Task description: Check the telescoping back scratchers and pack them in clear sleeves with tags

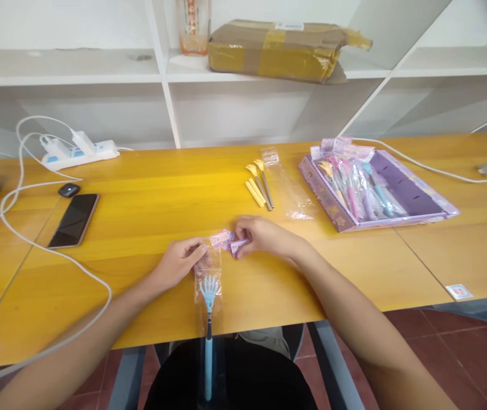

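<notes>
My left hand [185, 259] pinches the top of a clear plastic bag [200, 287]. Inside the bag lies a light blue back scratcher [209, 293] with a hand-shaped head, its handle hanging past the table's front edge. My right hand [258, 236] has its fingers closed on a small purple printed card [238, 246]. Beside it, between both hands, more pink and purple cards [221, 239] rest on the table. Beyond my right hand lie two yellow hand-shaped scratcher heads on metal rods [264, 185] and yellow handle tubes [255, 193].
A purple display box [414, 182] with several bagged back scratchers stands at the right. An unused-looking clear bag [288, 188] lies beside it. At left are a phone [74, 221], a black mouse-like object [69, 189], white cables and a power strip [83, 154]. A taped parcel [277, 51] sits on the shelf.
</notes>
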`<move>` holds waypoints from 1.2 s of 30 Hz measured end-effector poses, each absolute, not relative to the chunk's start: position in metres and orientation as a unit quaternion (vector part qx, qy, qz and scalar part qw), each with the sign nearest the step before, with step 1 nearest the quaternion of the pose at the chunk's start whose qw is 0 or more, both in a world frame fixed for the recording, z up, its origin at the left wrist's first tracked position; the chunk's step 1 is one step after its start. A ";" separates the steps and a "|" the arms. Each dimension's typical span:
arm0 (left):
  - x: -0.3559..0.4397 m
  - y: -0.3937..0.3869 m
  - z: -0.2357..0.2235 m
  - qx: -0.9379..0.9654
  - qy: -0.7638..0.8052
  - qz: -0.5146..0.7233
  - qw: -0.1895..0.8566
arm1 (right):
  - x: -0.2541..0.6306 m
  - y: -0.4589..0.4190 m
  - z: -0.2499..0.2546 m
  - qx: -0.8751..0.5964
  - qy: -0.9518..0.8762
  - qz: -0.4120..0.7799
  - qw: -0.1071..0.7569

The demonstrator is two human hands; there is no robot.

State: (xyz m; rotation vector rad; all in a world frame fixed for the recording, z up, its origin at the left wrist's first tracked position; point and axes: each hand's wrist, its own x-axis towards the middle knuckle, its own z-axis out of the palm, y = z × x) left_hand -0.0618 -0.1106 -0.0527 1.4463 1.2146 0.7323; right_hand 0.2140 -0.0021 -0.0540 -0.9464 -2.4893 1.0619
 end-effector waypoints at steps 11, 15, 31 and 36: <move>-0.058 -0.110 -0.055 0.604 0.508 0.295 0.539 | 0.201 -0.028 -0.030 -0.257 -0.642 0.661 0.293; -0.057 -0.111 -0.060 0.588 0.501 0.295 0.563 | 0.193 -0.036 -0.033 -0.201 -0.628 0.699 0.277; -0.056 -0.114 -0.057 0.589 0.496 0.280 0.573 | 0.182 -0.037 -0.049 -0.283 -0.735 0.530 0.314; -0.056 -0.113 -0.056 0.592 0.494 0.282 0.571 | 0.185 -0.035 -0.047 -0.253 -0.749 0.522 0.319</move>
